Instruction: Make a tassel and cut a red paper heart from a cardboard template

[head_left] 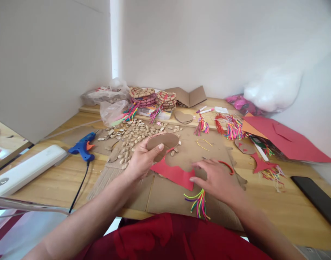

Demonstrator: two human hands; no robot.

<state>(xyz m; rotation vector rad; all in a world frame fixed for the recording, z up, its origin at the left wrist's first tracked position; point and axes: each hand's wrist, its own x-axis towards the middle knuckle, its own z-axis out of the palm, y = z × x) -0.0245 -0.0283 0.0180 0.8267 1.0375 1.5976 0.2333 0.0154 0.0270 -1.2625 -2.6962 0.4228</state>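
My left hand (143, 159) grips a brown cardboard cutout (165, 142) with a rounded edge, the thumb lying over its face. Below the cutout is a red paper scrap (177, 175) with a curved cut-out edge. My right hand (213, 177) is over the scrap's right end, thumb and fingers apart; the thumb tip is at the paper's edge. A red loop, seemingly a scissors handle (230, 168), shows beside that hand, the rest mostly hidden. A multicoloured string tassel (200, 204) lies in front, and a yellow cord (205, 144) lies behind.
Loose peanuts (138, 131) spread across the cardboard sheet (165, 195). A blue glue gun (84, 146) and white power strip (30, 169) lie left. Stacked peanut-covered pieces (167, 101), a cardboard heart (183, 117) and tassels (234, 126) are behind. Red paper (292, 139) and a black phone (317, 200) are right.
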